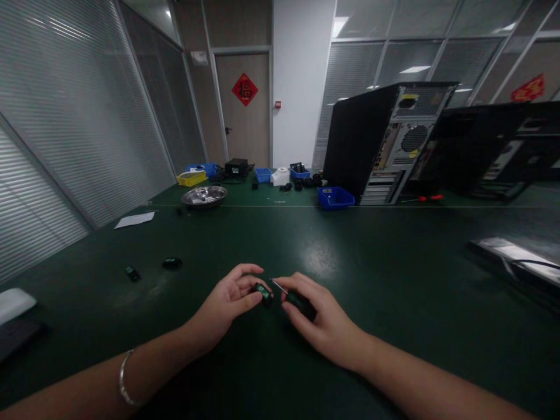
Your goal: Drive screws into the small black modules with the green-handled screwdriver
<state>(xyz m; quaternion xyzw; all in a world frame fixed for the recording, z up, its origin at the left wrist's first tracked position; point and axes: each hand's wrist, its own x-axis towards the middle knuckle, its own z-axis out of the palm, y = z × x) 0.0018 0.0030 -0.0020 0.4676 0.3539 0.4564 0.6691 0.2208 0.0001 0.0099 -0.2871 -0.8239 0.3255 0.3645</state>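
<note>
Between the thumb and fingers of my left hand (234, 294) is a small black device with a green circuit board (263, 291). My right hand (321, 315) grips a screwdriver (301, 304) by its dark handle. Its thin metal shaft points up and left, with the tip close to the device; whether they touch I cannot tell. Farther left on the table lie a small dark piece with a green face (132, 273) and a round black piece (172, 263).
On the dark green table (245, 233) stand a metal bowl (204, 196), a blue bin (335, 198) and a black computer tower (385, 143). A white paper (134, 220) lies at the left. Toward the right edge is a flat panel with a lit surface (525, 255).
</note>
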